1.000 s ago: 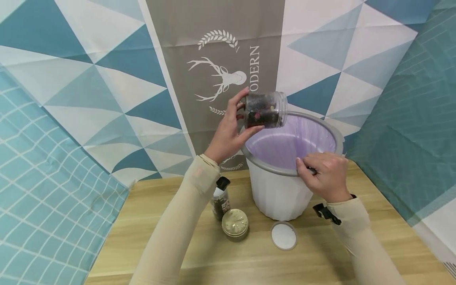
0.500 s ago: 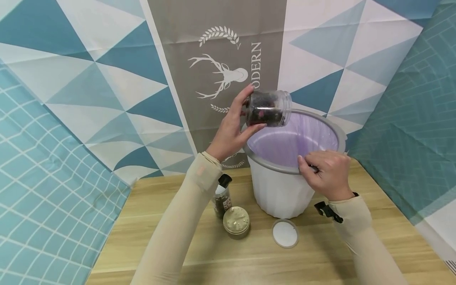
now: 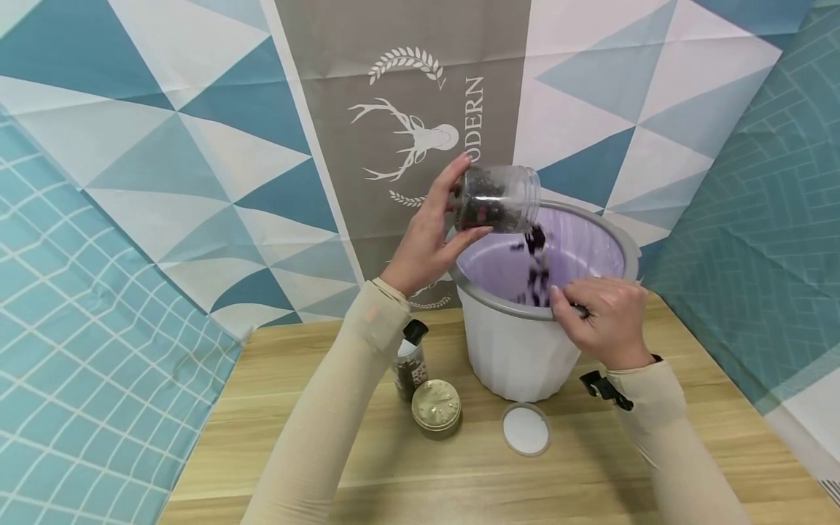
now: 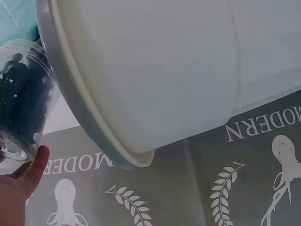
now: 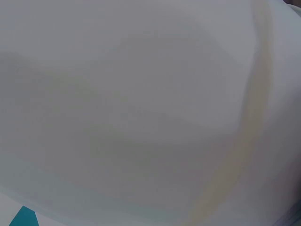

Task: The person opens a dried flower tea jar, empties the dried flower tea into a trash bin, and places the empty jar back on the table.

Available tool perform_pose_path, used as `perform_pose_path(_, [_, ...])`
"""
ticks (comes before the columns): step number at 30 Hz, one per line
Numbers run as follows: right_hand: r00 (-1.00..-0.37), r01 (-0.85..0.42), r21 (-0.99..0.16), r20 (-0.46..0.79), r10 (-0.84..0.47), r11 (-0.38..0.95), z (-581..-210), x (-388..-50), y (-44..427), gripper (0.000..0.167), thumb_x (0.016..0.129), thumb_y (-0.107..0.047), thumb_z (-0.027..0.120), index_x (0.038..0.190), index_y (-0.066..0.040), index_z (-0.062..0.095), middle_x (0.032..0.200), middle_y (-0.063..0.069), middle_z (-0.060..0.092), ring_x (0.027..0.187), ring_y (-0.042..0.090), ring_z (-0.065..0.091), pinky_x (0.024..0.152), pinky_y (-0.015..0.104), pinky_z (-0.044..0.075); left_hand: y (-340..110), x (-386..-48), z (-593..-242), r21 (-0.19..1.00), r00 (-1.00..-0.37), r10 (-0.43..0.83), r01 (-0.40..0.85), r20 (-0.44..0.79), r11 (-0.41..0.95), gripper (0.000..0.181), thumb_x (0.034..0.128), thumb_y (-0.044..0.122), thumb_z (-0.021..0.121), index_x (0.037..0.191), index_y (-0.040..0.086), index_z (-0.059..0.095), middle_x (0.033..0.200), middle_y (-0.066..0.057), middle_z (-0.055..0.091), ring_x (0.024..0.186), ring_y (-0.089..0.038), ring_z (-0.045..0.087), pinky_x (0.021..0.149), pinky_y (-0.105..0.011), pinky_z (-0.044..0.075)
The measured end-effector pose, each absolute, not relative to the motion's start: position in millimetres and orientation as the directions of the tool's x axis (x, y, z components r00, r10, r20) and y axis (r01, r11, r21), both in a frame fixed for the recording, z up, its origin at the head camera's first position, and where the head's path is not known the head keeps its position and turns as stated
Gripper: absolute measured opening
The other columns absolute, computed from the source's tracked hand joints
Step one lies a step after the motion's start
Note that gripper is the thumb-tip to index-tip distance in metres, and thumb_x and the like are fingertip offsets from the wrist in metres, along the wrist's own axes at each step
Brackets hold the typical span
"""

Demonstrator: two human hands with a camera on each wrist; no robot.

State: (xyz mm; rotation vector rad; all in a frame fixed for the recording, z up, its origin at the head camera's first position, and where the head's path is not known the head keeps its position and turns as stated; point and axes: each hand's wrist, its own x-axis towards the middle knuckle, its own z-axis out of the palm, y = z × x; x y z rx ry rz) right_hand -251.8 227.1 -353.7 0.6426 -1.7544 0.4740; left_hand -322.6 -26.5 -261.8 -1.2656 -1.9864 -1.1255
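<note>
Head view: a left hand (image 3: 423, 240) clamps thumb and fingers around the base end of a clear jar (image 3: 488, 200), tilted on its side above a white bin (image 3: 512, 346) near the far edge of the worktop (image 3: 459, 488), as dark bits (image 3: 537, 277), blurred, drop from its mouth into the purple liner (image 3: 584, 237). A right hand (image 3: 604, 319), clamped on the bin's rim, covers part of it; the near wall hides the inner bottom. Closer to the near edge lies a round lid (image 3: 526, 429), and to its left stands a tin (image 3: 436, 405) partly blocking a container (image 3: 410, 372). The left wrist view cuts off jar and hand at its left edge; a blurred pale surface (image 5: 141, 108) fills most of the right wrist view.
</note>
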Motion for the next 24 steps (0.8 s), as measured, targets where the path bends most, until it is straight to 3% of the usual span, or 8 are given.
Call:
perform_pose_path(6, [-0.202, -0.641, 0.013, 0.961, -0.186, 0.767, -353.7, -251.6, 227.2, 0.05, 0.097, -0.03, 0.051, 0.051, -0.022, 0.034, 0.045, -0.009, 0.033, 0.042, 0.009, 0.026, 0.047, 0.024, 0.013, -27.5, -323.4, -263.0, 0.354, -0.418, 0.464, 0.908, 0.781, 0.223, 0.086, 0.0917, 0.01, 0.078, 0.16, 0.002, 0.026, 0.169, -0.014, 0.028, 0.144, -0.019, 0.044, 0.106, -0.03, 0.048])
perform_pose_path(12, [-0.202, -0.635, 0.014, 0.962, -0.183, 0.772, -353.3, -250.8, 227.4, 0.051, 0.097, -0.031, 0.051, 0.051, -0.022, 0.033, 0.045, -0.009, 0.033, 0.042, 0.008, 0.026, 0.046, 0.024, 0.013, -27.8, -324.3, -262.7, 0.335, -0.405, 0.475, 0.914, 0.781, 0.229, 0.085, 0.0922, 0.01, 0.078, 0.16, -0.001, 0.027, 0.169, -0.019, 0.027, 0.154, -0.016, 0.032, 0.112, -0.029, 0.044])
perform_pose_path(20, [-0.208, -0.629, 0.013, 0.96, -0.185, 0.777, -352.2, -250.9, 227.9, 0.052, 0.098, -0.033, 0.05, 0.05, -0.021, 0.033, 0.045, -0.008, 0.032, 0.041, 0.009, 0.026, 0.046, 0.024, 0.012, -27.3, -326.2, -259.5, 0.282, -0.37, 0.495, 0.927, 0.786, 0.245, 0.085, 0.0926, 0.011, 0.077, 0.16, -0.003, 0.027, 0.167, -0.022, 0.028, 0.159, -0.018, 0.024, 0.129, -0.031, 0.021])
perform_pose_path(24, [-0.212, -0.627, 0.01, 0.96, -0.183, 0.779, -353.2, -250.9, 227.7, 0.053, 0.099, -0.034, 0.05, 0.05, -0.021, 0.033, 0.045, -0.009, 0.032, 0.041, 0.009, 0.026, 0.046, 0.024, 0.012, -28.7, -324.8, -259.9, 0.278, -0.386, 0.512, 0.92, 0.767, 0.276, 0.085, 0.0931, 0.013, 0.077, 0.16, -0.002, 0.027, 0.169, -0.02, 0.027, 0.159, -0.019, 0.024, 0.129, -0.031, 0.018])
